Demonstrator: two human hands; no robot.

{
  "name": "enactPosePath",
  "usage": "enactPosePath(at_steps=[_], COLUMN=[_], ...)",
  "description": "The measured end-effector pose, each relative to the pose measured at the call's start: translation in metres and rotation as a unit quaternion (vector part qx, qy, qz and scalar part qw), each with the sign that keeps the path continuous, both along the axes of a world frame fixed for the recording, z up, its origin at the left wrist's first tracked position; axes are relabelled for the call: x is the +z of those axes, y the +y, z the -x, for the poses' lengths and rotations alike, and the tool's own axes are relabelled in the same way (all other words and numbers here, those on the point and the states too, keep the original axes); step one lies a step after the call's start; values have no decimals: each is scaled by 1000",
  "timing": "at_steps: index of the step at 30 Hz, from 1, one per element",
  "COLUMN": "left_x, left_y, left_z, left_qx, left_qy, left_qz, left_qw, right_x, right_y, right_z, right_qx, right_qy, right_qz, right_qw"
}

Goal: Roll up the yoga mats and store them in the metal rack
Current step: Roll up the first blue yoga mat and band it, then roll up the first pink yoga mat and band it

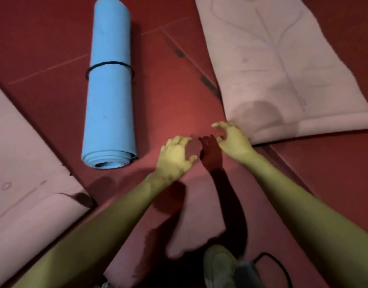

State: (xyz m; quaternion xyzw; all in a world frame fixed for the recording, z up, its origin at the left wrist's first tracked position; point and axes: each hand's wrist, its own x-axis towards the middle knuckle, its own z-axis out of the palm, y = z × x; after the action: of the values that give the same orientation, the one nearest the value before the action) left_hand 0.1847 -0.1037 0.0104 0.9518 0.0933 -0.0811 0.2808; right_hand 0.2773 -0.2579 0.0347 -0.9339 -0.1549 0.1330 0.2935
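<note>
A blue rolled yoga mat lies on the red floor at the upper left, with a black band around its middle. At the right a pink mat lies flat, its near end rolled into a short roll. Another pink mat lies flat at the left edge. My left hand hovers over the floor, fingers loosely bent and holding nothing. My right hand is just left of the pink roll's end, fingers spread and bent, gripping nothing. No metal rack is in view.
A further pink mat lies under my forearms. My shoe is at the bottom middle, with a black loop of band on the floor beside it. Red floor shows between the blue roll and the right pink mat.
</note>
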Motion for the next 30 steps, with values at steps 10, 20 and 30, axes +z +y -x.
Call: enactPosePath(at_steps=[10, 20, 30], left_x=[-4, -6, -21], left_y=[-130, -128, 30], left_z=[-65, -73, 6], left_qx=[0, -54, -17], left_qy=[-36, -82, -109], left_qz=[99, -19, -212], left_qw=[994, 995, 971], right_x=[-10, -18, -22], right_y=[-135, -155, -108], right_z=[7, -8, 4], right_qx=[-116, -104, -71], right_qy=[-96, -126, -183], right_qz=[-85, -43, 98], right_qw=[985, 986, 976])
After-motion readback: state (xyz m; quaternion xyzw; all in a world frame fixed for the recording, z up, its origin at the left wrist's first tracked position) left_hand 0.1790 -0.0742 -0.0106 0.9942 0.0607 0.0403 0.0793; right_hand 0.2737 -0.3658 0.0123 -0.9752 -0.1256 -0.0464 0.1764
